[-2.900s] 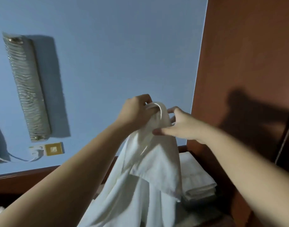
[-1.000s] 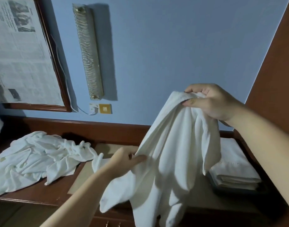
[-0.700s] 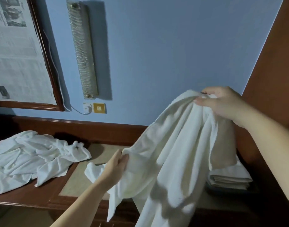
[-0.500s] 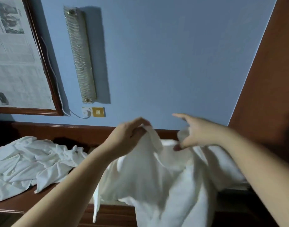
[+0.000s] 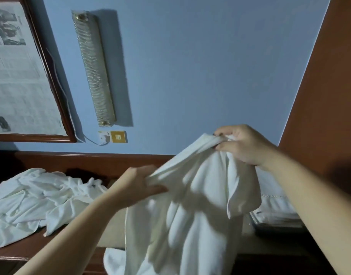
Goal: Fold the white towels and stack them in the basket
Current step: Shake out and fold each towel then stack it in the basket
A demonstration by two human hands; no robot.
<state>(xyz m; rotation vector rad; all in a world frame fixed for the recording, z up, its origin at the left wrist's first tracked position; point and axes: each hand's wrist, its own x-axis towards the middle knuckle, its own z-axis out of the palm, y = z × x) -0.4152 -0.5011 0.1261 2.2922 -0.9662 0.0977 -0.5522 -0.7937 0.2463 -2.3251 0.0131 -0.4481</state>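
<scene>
Blue wall (image 5: 190, 66) behind a wooden counter (image 5: 21, 249); unfolded white towels (image 5: 37, 197) heaped far left, folded towels (image 5: 274, 201) stacked in the basket (image 5: 278, 225) at right. Held towel (image 5: 190, 215) hanging in mid-air over the counter, top edge gathered and running up-right from left hand (image 5: 137, 185) to higher right hand (image 5: 242, 143), fingers of both clamped on cloth. Long axis apparently vertical, loose end pointing down and near; basket just right of and below right hand, the nearer one.
</scene>
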